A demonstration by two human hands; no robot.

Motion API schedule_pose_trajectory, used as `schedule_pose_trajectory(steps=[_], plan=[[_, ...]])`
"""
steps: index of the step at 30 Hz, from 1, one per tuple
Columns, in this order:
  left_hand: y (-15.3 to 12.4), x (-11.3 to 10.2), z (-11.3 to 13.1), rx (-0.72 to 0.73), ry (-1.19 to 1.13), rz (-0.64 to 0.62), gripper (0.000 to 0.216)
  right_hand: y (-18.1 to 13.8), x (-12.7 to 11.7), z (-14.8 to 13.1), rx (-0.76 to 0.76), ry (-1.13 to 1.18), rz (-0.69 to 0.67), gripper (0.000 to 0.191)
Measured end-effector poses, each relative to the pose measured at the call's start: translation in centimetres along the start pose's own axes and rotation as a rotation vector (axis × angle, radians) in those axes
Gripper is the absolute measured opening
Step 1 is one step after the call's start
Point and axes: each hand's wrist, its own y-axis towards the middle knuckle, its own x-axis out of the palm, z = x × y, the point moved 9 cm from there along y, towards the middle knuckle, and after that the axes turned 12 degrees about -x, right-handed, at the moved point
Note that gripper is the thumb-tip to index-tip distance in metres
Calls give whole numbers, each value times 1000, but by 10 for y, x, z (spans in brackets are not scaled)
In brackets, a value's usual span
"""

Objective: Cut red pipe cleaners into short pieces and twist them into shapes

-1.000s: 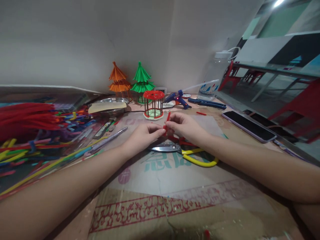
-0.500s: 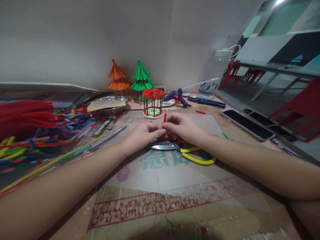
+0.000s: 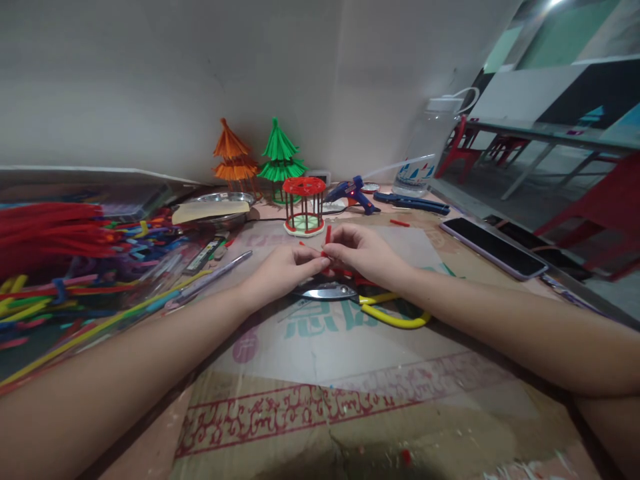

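Between my two hands is a short piece of red pipe cleaner (image 3: 329,235), its upper end poking up past the fingertips. My left hand (image 3: 290,267) pinches it from the left with thumb and fingers. From the other side my right hand (image 3: 357,250) is closed on the same piece, and its lower part is hidden by fingers. Below the hands lie scissors (image 3: 395,319) with yellow handles, blades pointing left. Just beyond them stands a small round pavilion frame (image 3: 304,187) with a red top ring, brown posts and a pale base.
Orange (image 3: 233,157) and green pagoda models (image 3: 280,150) stand by the wall. A blue glue gun (image 3: 357,193), a water bottle (image 3: 417,153) and a phone (image 3: 495,248) are on the right. Bundles of coloured pipe cleaners (image 3: 55,233) fill the left, near a metal bowl (image 3: 235,217).
The view has shifted very slightly. Both hands keep their pinch on the red pipe cleaner, with hardly any visible movement.
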Motion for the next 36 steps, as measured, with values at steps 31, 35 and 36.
schedule_pose_trajectory(steps=[31,35,36], plan=[[1,-12,-1,-45,-61,89,36,-3,9,-24,-255,-145,-129,52],[0,-12,0,-45,-72,101,35,-12,19,-34,-395,-541,-228,70],[0,-11,-1,-46,-69,92,35,-13,20,-34,-397,-611,-237,70]])
